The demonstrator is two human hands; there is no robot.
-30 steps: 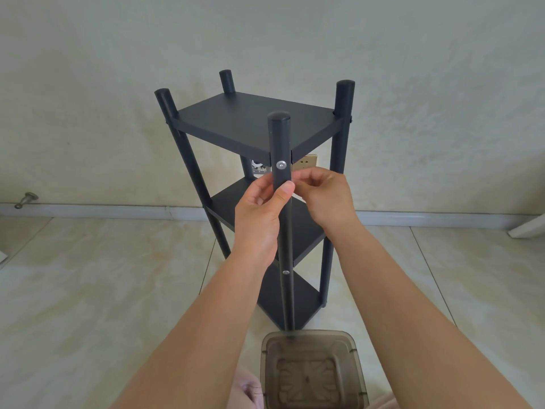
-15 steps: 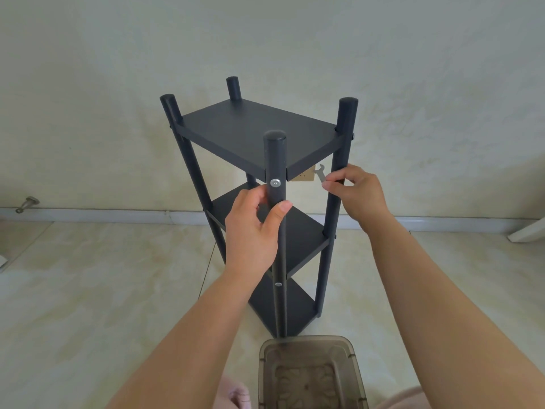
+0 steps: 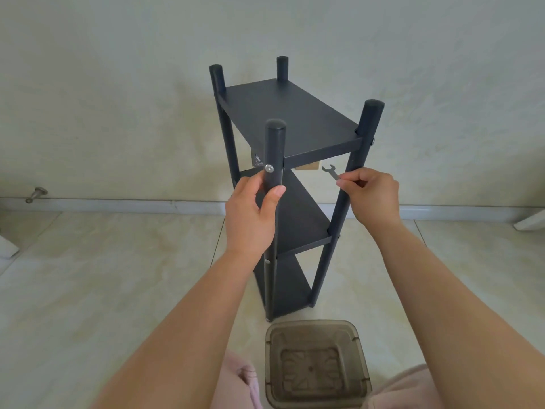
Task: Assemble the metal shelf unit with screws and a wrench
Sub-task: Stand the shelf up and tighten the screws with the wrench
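Pale wall (image 3: 118, 84) and beige tiled floor (image 3: 88, 290) behind. On the floor, upright, black three-tier metal shelf unit (image 3: 290, 119), four round posts. Left hand (image 3: 250, 215) curled around near post, below silver screw (image 3: 269, 168). Right hand (image 3: 371, 196) pinching small wrench (image 3: 330, 171). Smoky plastic stool (image 3: 317, 364), cut off below.

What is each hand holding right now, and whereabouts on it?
The left hand grips the shelf's near post just below its top screw. The right hand pinches the small wrench by its handle end, open head up.
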